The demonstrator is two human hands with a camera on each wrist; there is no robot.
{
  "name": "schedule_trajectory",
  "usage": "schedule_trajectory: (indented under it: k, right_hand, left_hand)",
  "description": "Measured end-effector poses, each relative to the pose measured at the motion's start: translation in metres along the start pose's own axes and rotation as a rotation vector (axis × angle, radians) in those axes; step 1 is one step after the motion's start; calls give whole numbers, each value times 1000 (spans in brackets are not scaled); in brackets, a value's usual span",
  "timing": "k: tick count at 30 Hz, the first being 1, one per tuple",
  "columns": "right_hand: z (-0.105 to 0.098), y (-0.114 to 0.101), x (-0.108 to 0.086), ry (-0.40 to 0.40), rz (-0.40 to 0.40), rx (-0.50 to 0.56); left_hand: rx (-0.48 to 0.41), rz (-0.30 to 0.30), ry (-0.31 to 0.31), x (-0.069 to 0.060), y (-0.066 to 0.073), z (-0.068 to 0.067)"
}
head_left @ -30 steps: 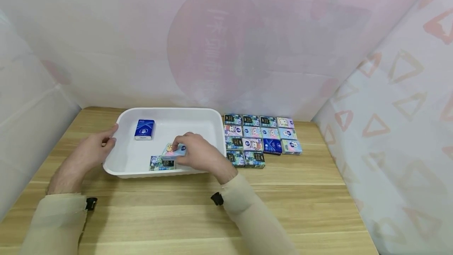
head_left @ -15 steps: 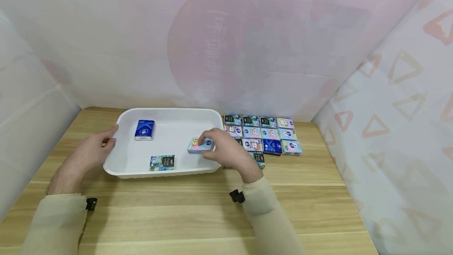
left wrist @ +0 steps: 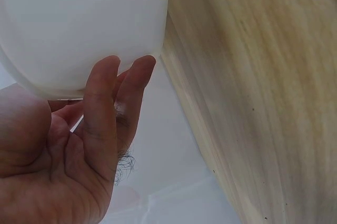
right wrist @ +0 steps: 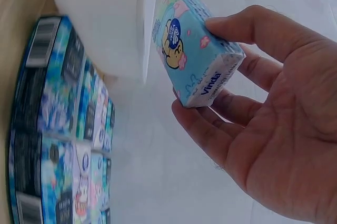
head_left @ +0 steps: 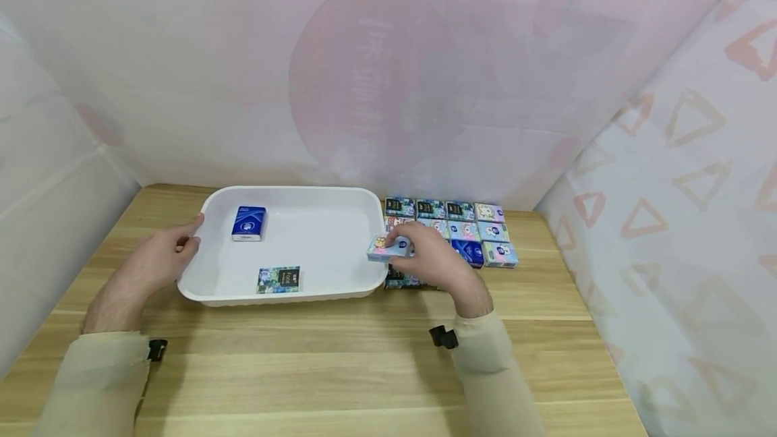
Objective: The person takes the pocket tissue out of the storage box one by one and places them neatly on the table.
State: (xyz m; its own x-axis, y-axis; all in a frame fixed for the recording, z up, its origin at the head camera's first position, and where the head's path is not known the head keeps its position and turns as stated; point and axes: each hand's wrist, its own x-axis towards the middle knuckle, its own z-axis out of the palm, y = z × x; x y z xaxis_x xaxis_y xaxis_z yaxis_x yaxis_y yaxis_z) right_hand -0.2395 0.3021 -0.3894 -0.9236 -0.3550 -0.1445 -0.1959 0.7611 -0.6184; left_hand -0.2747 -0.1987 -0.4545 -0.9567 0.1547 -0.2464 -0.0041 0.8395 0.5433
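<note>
My right hand point(head_left: 434, 258) pinches a light-blue Vinda tissue pack point(head_left: 386, 248) between thumb and fingers, above the right rim of the white plastic tray point(head_left: 315, 221). The right wrist view shows this pack point(right wrist: 192, 50) tilted, with a yellow cartoon figure on its face. At the tray's left end my left hand point(head_left: 152, 258) holds the rim. The left wrist view has its fingertips point(left wrist: 105, 69) against the tray's outer wall, the thumb largely hidden. Inside the tray lie a dark-blue tissue pack point(head_left: 248, 223) at the back left and a dark floral one point(head_left: 278, 280) near the front.
Rows of tissue packs point(head_left: 467, 229) lie close together on the wooden table point(head_left: 340, 363), just right of the tray; my right hand covers some of them. A pale fabric wall point(head_left: 255, 86) rises behind, with another patterned one point(head_left: 680, 221) at the right.
My right hand has carried the light-blue tissue pack rightward from above the floral pack to the tray's right rim. The left hand and tray stay put.
</note>
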Motion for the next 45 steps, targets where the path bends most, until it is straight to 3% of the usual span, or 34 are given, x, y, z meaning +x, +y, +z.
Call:
schedule_trajectory:
  k: [13, 28, 39, 45]
  right_hand:
    - [-30, 55, -29, -5, 25, -3]
    - [-47, 112, -48, -27, 26, -18]
    - [-59, 146, -64, -33, 51, 25]
    - [-58, 157, -69, -43, 93, -8]
  left_hand:
    - [0, 5, 1, 0, 1, 2]
    - [-15, -2, -5, 0, -1, 2]
    - [-15, 9, -2, -1, -1, 1]
    - [-17, 16, -5, -1, -2, 1]
